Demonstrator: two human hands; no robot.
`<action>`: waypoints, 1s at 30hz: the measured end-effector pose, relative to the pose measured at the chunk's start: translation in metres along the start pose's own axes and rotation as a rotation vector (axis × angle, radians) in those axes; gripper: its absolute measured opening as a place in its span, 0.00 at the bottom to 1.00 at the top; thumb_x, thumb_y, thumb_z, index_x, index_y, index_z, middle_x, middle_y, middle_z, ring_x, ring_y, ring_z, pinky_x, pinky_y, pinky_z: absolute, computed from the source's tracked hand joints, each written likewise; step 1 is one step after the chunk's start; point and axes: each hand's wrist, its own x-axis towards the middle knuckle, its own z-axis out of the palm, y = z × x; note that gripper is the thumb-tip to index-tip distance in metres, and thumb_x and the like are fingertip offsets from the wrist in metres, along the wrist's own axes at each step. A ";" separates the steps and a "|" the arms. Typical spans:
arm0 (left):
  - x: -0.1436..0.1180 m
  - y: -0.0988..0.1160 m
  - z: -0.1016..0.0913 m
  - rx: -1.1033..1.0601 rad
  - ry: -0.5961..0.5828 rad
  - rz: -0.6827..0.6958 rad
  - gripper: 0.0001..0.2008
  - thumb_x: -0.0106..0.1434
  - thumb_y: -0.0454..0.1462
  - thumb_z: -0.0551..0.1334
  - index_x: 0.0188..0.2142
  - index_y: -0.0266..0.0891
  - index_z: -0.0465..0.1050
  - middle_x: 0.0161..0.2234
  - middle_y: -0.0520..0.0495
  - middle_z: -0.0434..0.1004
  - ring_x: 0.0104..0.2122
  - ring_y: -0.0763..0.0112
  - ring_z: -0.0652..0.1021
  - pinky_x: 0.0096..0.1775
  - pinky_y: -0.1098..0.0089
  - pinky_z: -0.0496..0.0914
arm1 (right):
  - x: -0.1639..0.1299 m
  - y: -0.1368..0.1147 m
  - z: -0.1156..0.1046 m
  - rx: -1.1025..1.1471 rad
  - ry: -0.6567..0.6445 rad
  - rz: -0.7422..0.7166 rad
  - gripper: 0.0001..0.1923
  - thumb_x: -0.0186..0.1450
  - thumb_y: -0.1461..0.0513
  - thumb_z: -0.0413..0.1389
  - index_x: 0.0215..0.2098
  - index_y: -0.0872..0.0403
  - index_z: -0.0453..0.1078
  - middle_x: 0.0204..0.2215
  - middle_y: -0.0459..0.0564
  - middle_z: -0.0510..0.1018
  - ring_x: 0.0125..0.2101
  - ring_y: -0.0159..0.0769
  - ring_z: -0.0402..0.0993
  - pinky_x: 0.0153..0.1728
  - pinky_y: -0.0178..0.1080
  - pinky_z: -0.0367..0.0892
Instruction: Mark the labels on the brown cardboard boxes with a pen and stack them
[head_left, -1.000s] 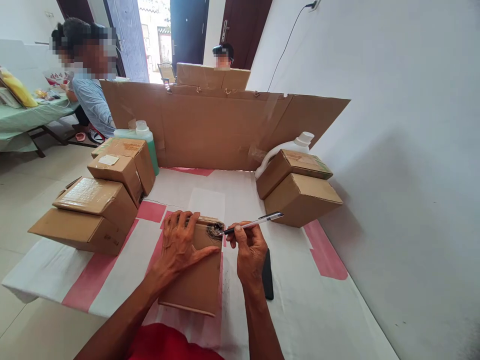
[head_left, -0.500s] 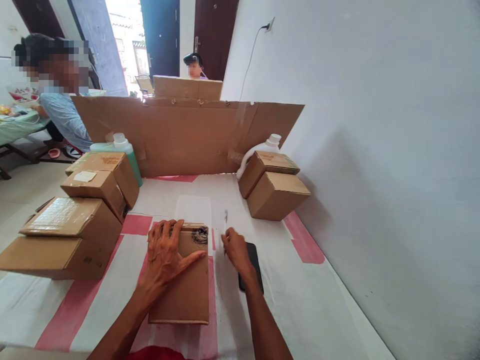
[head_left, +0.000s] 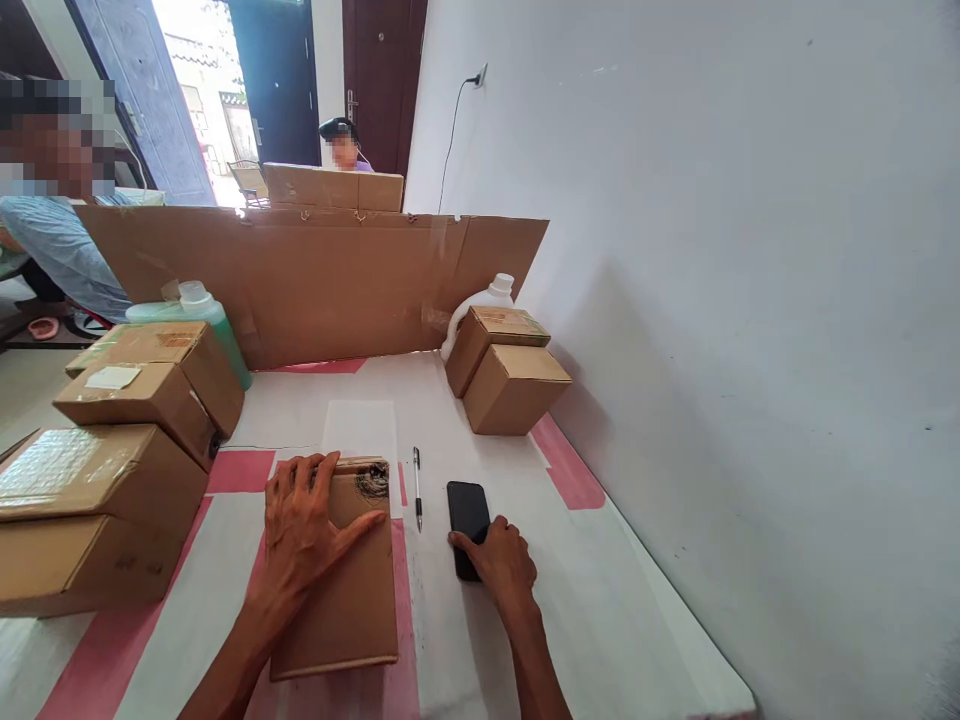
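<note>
Item: flat cardboard box (head_left: 341, 590), lying on the surface (head_left: 637, 620), black scribble at its far right corner. My left hand (head_left: 300, 525) rests spread and flat on its far end, fingers (head_left: 289, 478) wide, pressing, gripping nothing.

Item: black phone (head_left: 466, 510), just right of the box. My right hand (head_left: 501, 565) covers its near end, fingers loosely curled on it, not visibly closed around it.

Item: pen (head_left: 417, 487), loose between box and phone, touching neither hand.

Risks, as I judge them: a sweep of my right hand could roll the pen; a push could slide the phone on the smooth cloth.

Also present: stacked cartons (head_left: 112, 450) at left.
</note>
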 end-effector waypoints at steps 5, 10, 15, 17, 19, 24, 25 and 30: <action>-0.004 0.000 0.001 -0.018 0.004 0.017 0.38 0.60 0.62 0.63 0.58 0.36 0.70 0.50 0.35 0.75 0.50 0.44 0.72 0.52 0.48 0.67 | 0.013 0.011 0.013 0.216 -0.073 0.025 0.25 0.57 0.50 0.64 0.44 0.59 0.72 0.44 0.69 0.81 0.47 0.62 0.79 0.42 0.50 0.72; -0.008 0.002 -0.003 -0.038 0.022 -0.010 0.39 0.59 0.61 0.65 0.58 0.36 0.69 0.50 0.35 0.75 0.50 0.45 0.72 0.52 0.49 0.66 | -0.012 0.010 0.020 0.587 -0.214 -0.090 0.20 0.61 0.53 0.59 0.46 0.55 0.74 0.41 0.55 0.85 0.43 0.50 0.82 0.42 0.45 0.75; -0.013 0.007 -0.009 -0.073 -0.027 -0.029 0.37 0.59 0.58 0.67 0.59 0.39 0.68 0.53 0.38 0.74 0.52 0.46 0.72 0.54 0.50 0.66 | -0.077 -0.002 -0.016 1.510 -0.602 0.028 0.29 0.55 0.51 0.71 0.49 0.57 0.76 0.51 0.61 0.82 0.45 0.53 0.82 0.47 0.53 0.76; -0.016 0.009 -0.010 -0.086 -0.028 -0.035 0.37 0.58 0.57 0.68 0.60 0.39 0.68 0.54 0.38 0.73 0.52 0.46 0.71 0.54 0.49 0.65 | -0.100 -0.015 -0.036 1.618 -0.715 0.017 0.24 0.56 0.53 0.72 0.47 0.57 0.78 0.45 0.59 0.84 0.39 0.47 0.82 0.43 0.48 0.76; -0.019 0.009 -0.011 -0.101 -0.027 -0.036 0.39 0.57 0.58 0.69 0.60 0.38 0.67 0.54 0.38 0.73 0.53 0.46 0.70 0.55 0.48 0.65 | -0.115 -0.032 -0.050 1.683 -0.899 -0.049 0.22 0.60 0.51 0.69 0.46 0.58 0.79 0.41 0.58 0.84 0.36 0.44 0.81 0.40 0.45 0.75; -0.023 0.009 -0.012 -0.116 -0.027 -0.051 0.29 0.61 0.43 0.67 0.59 0.38 0.67 0.53 0.38 0.72 0.54 0.46 0.69 0.55 0.49 0.64 | -0.128 -0.076 -0.053 1.756 -1.261 -0.156 0.34 0.68 0.39 0.52 0.49 0.60 0.79 0.42 0.62 0.83 0.38 0.48 0.80 0.42 0.49 0.75; -0.023 0.009 -0.013 -0.114 -0.026 -0.051 0.25 0.62 0.38 0.65 0.58 0.39 0.68 0.52 0.39 0.73 0.53 0.47 0.69 0.54 0.50 0.64 | -0.129 -0.081 -0.050 1.761 -1.291 -0.166 0.34 0.69 0.40 0.50 0.48 0.60 0.79 0.42 0.62 0.82 0.38 0.48 0.80 0.42 0.49 0.75; -0.022 0.007 -0.014 -0.087 -0.028 -0.003 0.20 0.64 0.28 0.56 0.55 0.43 0.70 0.49 0.41 0.73 0.47 0.53 0.70 0.49 0.56 0.64 | -0.133 -0.092 -0.042 1.785 -1.340 -0.126 0.31 0.71 0.45 0.46 0.48 0.60 0.79 0.40 0.62 0.83 0.39 0.49 0.80 0.43 0.50 0.74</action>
